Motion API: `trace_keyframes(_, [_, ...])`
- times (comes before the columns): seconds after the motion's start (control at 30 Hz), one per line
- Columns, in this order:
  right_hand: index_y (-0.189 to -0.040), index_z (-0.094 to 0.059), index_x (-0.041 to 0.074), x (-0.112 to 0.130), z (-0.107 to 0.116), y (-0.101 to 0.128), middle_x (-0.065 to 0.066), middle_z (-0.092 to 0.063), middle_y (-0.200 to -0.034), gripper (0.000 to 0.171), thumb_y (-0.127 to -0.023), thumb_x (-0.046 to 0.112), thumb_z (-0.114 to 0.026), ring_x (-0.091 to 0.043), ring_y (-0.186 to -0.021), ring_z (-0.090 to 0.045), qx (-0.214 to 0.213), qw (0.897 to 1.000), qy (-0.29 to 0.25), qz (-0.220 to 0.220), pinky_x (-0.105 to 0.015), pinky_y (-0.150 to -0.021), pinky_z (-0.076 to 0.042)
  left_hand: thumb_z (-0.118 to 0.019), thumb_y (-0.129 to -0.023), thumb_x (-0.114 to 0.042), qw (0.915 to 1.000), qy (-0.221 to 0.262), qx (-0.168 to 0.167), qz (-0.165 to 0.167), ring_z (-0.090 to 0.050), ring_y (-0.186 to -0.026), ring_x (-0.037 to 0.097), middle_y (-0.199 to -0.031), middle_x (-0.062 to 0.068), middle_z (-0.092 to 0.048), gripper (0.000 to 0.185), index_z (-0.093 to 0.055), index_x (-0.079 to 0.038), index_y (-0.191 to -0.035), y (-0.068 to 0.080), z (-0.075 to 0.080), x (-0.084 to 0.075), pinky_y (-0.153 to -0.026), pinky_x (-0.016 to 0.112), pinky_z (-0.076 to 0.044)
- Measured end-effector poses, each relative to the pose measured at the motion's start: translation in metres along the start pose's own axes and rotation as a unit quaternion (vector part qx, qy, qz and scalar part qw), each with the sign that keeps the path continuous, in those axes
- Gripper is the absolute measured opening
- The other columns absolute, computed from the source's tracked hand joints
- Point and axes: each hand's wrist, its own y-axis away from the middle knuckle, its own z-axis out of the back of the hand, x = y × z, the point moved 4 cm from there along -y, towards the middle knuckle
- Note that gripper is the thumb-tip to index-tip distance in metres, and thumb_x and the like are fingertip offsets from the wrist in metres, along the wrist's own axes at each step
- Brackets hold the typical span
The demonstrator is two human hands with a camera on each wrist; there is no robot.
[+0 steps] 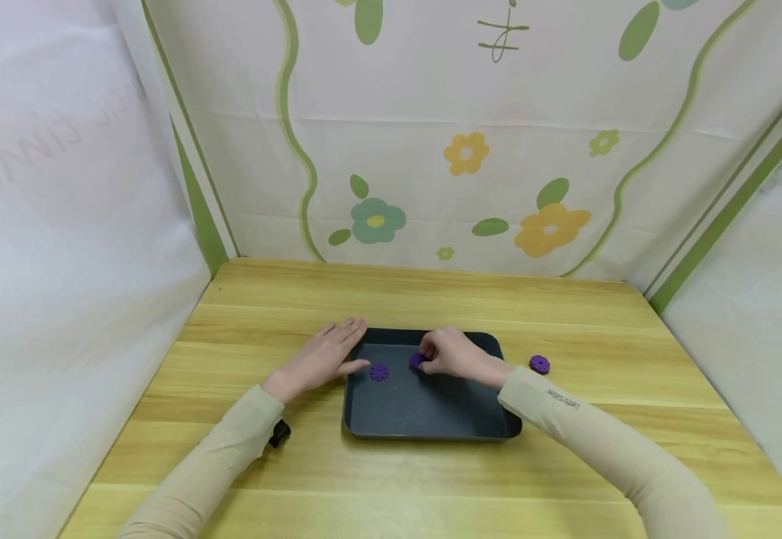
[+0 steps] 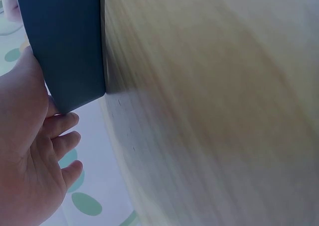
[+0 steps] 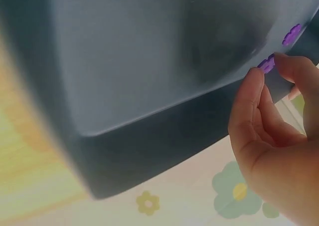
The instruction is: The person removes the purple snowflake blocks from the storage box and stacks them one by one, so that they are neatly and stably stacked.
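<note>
A dark grey rectangular tray (image 1: 431, 413) lies on the wooden table. My left hand (image 1: 320, 358) rests at its left rim with fingers fairly straight; in the left wrist view, that hand (image 2: 30, 151) touches the tray's outer corner (image 2: 67, 46). Over the tray's far middle, my right hand (image 1: 455, 354) pinches a purple flower-shaped disc (image 3: 267, 64) between thumb and fingertip, close to the tray floor. Whether the disc touches the floor, I cannot tell. Left of it, another purple flower-shaped disc (image 1: 379, 372) lies flat inside the tray.
Right of the tray, on the table (image 1: 283, 479), sits a purple flower-shaped piece (image 1: 540, 364) that looks thicker, perhaps stacked. A black device (image 1: 279, 433) shows at the left wrist. White printed cloth (image 1: 404, 90) walls off the table's back and sides.
</note>
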Motion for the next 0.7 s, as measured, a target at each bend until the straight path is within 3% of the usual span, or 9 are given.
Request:
trace_keyframes(0.37, [-0.099,-0.075,0.001,-0.018,0.012,0.014,-0.01,-0.074,-0.094,0.023,-0.083,0.016,-0.08,-0.011,-0.079,-0.066,-0.002,0.999,0.001,-0.047,-0.029,-0.073,-0.06,-0.052,-0.1,-0.05,1.0,-0.004,-0.005,-0.003,-0.033,-0.15,0.031,-0.16,0.015,-0.035,0.075,-0.033,-0.002,-0.154,-0.001,0.0,0.0,-0.122,0.053,-0.03])
trace_keyframes(0.7, [-0.095,-0.074,-0.002,-0.039,0.023,0.027,-0.011,-0.074,-0.088,0.02,-0.082,0.012,-0.08,-0.013,-0.076,-0.067,-0.03,0.999,0.007,-0.034,-0.029,-0.069,-0.059,-0.052,-0.1,-0.05,1.0,-0.002,-0.004,-0.006,-0.033,-0.15,0.031,-0.16,0.016,-0.034,0.076,-0.031,-0.002,-0.155,-0.001,0.0,0.0,-0.122,0.053,-0.03])
